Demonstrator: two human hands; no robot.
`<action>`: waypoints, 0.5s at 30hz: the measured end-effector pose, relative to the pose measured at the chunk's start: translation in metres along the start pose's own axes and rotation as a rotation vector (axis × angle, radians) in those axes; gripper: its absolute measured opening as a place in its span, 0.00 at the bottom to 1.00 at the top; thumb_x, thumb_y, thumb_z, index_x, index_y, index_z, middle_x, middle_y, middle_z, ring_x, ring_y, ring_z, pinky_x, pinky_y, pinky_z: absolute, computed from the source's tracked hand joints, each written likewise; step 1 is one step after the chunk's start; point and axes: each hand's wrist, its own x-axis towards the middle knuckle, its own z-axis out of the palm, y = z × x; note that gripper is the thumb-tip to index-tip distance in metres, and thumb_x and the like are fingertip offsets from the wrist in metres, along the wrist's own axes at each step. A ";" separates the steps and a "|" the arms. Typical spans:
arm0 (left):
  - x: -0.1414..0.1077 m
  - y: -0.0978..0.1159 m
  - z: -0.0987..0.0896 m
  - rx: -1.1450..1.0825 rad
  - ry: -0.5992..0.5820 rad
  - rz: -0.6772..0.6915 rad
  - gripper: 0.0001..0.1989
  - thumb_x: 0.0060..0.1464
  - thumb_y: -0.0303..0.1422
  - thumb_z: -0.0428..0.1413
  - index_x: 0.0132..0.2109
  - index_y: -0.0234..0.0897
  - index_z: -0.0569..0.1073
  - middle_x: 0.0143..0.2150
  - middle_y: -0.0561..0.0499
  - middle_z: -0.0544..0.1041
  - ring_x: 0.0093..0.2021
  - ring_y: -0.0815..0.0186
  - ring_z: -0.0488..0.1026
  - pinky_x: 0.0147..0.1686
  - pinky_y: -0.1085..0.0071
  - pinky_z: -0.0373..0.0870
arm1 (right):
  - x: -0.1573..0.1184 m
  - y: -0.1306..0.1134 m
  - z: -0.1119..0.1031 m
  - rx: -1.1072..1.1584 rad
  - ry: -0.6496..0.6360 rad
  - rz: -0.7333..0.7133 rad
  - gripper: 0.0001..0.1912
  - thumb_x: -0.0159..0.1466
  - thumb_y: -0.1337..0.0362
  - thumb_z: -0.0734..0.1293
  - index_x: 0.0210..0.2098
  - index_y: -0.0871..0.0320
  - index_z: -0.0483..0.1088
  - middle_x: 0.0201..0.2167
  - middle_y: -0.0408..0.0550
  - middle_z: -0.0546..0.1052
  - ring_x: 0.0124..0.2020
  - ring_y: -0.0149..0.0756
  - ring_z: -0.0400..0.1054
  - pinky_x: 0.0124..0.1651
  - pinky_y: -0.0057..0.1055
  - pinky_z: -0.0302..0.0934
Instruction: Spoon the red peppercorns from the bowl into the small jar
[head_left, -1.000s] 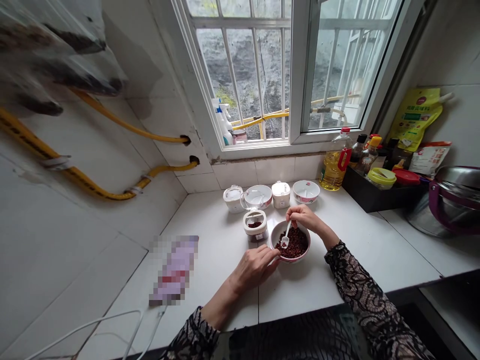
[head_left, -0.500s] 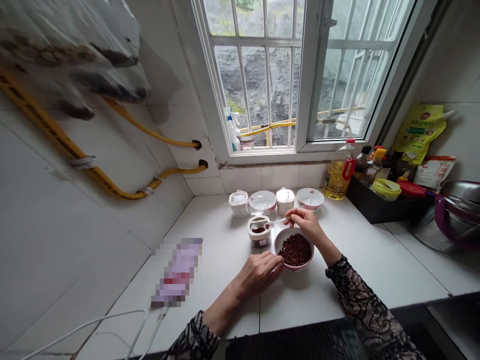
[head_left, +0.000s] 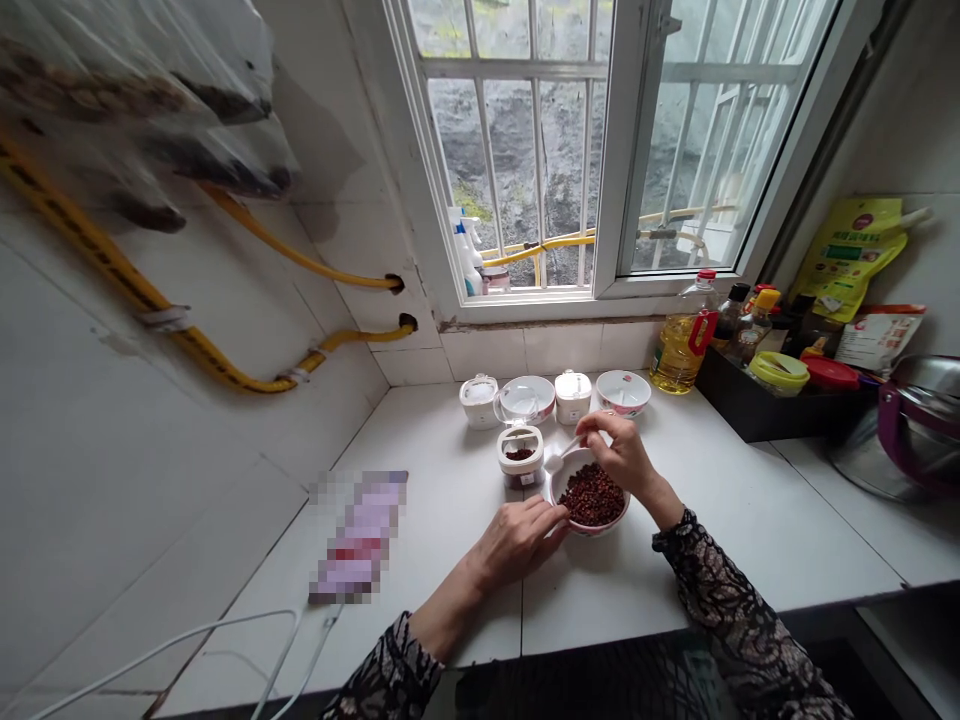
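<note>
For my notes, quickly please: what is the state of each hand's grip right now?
Left hand: closed, fingers gripping the rim of the white bowl.
Right hand: closed, holding a white plastic spoon.

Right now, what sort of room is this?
Probably a home kitchen: a white tiled counter with a bottle of cooking oil, yellow gas hoses along the wall, and a steel pot.

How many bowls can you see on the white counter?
3. A white patterned ceramic bowl and another stand at the back of the white counter; a third white bowl holding dark red grains sits between the left hand and right hand. Others could be hidden.
</note>
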 end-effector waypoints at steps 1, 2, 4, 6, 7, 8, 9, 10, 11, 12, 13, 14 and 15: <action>0.000 0.000 -0.001 0.001 -0.006 0.001 0.06 0.66 0.29 0.49 0.43 0.34 0.70 0.28 0.50 0.76 0.25 0.68 0.72 0.24 0.73 0.67 | 0.001 0.003 -0.005 -0.014 -0.009 0.018 0.10 0.61 0.72 0.59 0.30 0.56 0.72 0.26 0.45 0.76 0.30 0.36 0.69 0.42 0.34 0.62; 0.000 0.000 -0.001 0.003 -0.010 0.001 0.06 0.66 0.29 0.49 0.43 0.34 0.70 0.28 0.50 0.76 0.25 0.68 0.72 0.24 0.74 0.67 | 0.001 0.006 -0.008 -0.045 -0.028 0.019 0.10 0.59 0.72 0.60 0.28 0.56 0.71 0.25 0.45 0.75 0.29 0.36 0.68 0.42 0.34 0.62; 0.000 0.000 -0.001 0.004 -0.014 0.002 0.06 0.66 0.29 0.49 0.43 0.34 0.70 0.28 0.51 0.75 0.25 0.68 0.71 0.24 0.73 0.66 | 0.001 0.011 -0.011 -0.131 -0.092 0.004 0.10 0.58 0.72 0.60 0.25 0.56 0.71 0.23 0.45 0.75 0.28 0.36 0.66 0.44 0.35 0.60; -0.001 -0.001 0.000 0.005 -0.014 0.002 0.06 0.66 0.29 0.49 0.43 0.34 0.70 0.27 0.51 0.75 0.25 0.67 0.71 0.24 0.73 0.66 | 0.000 0.013 -0.008 -0.206 -0.183 -0.015 0.10 0.57 0.73 0.61 0.25 0.57 0.71 0.22 0.45 0.75 0.28 0.35 0.64 0.46 0.37 0.59; -0.002 -0.001 0.000 0.003 -0.015 0.001 0.06 0.66 0.29 0.49 0.43 0.34 0.70 0.27 0.51 0.75 0.25 0.67 0.71 0.24 0.73 0.66 | -0.001 0.013 -0.005 -0.223 -0.236 -0.016 0.10 0.57 0.74 0.61 0.24 0.57 0.71 0.22 0.45 0.75 0.27 0.35 0.63 0.46 0.37 0.58; -0.002 -0.001 0.001 0.002 -0.017 -0.001 0.05 0.66 0.29 0.49 0.43 0.34 0.70 0.27 0.51 0.75 0.25 0.67 0.71 0.24 0.73 0.66 | -0.002 0.012 -0.002 -0.225 -0.291 -0.013 0.10 0.57 0.74 0.61 0.24 0.58 0.71 0.21 0.44 0.74 0.26 0.34 0.62 0.46 0.36 0.58; -0.002 -0.001 0.001 0.001 -0.017 -0.005 0.05 0.66 0.29 0.49 0.43 0.34 0.70 0.27 0.51 0.75 0.25 0.67 0.71 0.24 0.73 0.66 | -0.003 0.011 0.001 -0.211 -0.343 -0.003 0.11 0.57 0.75 0.61 0.23 0.58 0.71 0.20 0.43 0.74 0.25 0.32 0.61 0.45 0.35 0.58; -0.003 0.000 0.001 0.002 -0.017 -0.009 0.05 0.66 0.29 0.50 0.43 0.35 0.70 0.27 0.51 0.74 0.25 0.68 0.71 0.24 0.73 0.66 | -0.004 0.009 0.004 -0.185 -0.389 0.012 0.12 0.57 0.75 0.60 0.23 0.58 0.70 0.19 0.43 0.73 0.24 0.31 0.60 0.44 0.34 0.58; -0.003 0.000 0.001 0.004 -0.016 -0.010 0.05 0.66 0.29 0.50 0.43 0.35 0.70 0.27 0.51 0.74 0.25 0.68 0.71 0.25 0.73 0.66 | -0.004 0.008 0.006 -0.149 -0.427 0.033 0.12 0.57 0.76 0.60 0.22 0.58 0.70 0.18 0.42 0.72 0.23 0.30 0.59 0.42 0.32 0.58; -0.003 0.000 0.001 0.008 -0.016 -0.011 0.05 0.66 0.29 0.50 0.43 0.35 0.70 0.27 0.51 0.74 0.25 0.68 0.71 0.25 0.73 0.66 | -0.004 0.007 0.007 -0.104 -0.458 0.059 0.13 0.57 0.76 0.60 0.21 0.59 0.70 0.18 0.41 0.72 0.23 0.29 0.59 0.41 0.31 0.58; -0.003 0.000 0.001 0.012 -0.017 -0.013 0.06 0.66 0.29 0.49 0.43 0.35 0.71 0.27 0.51 0.74 0.25 0.68 0.70 0.25 0.73 0.66 | -0.004 0.007 0.008 -0.056 -0.480 0.092 0.13 0.57 0.76 0.60 0.21 0.59 0.70 0.18 0.41 0.72 0.23 0.29 0.60 0.38 0.29 0.58; -0.003 0.001 0.000 0.016 -0.019 -0.014 0.06 0.66 0.29 0.49 0.43 0.35 0.71 0.26 0.51 0.74 0.25 0.68 0.70 0.25 0.74 0.67 | -0.004 0.008 0.007 -0.011 -0.491 0.130 0.13 0.56 0.76 0.60 0.21 0.59 0.70 0.18 0.41 0.72 0.23 0.29 0.61 0.36 0.28 0.58; -0.002 0.001 0.000 0.017 -0.022 -0.015 0.06 0.66 0.29 0.49 0.43 0.35 0.71 0.26 0.51 0.74 0.25 0.68 0.71 0.25 0.74 0.67 | -0.003 0.009 0.007 0.029 -0.490 0.173 0.12 0.56 0.76 0.60 0.21 0.59 0.70 0.18 0.40 0.71 0.23 0.29 0.61 0.34 0.27 0.58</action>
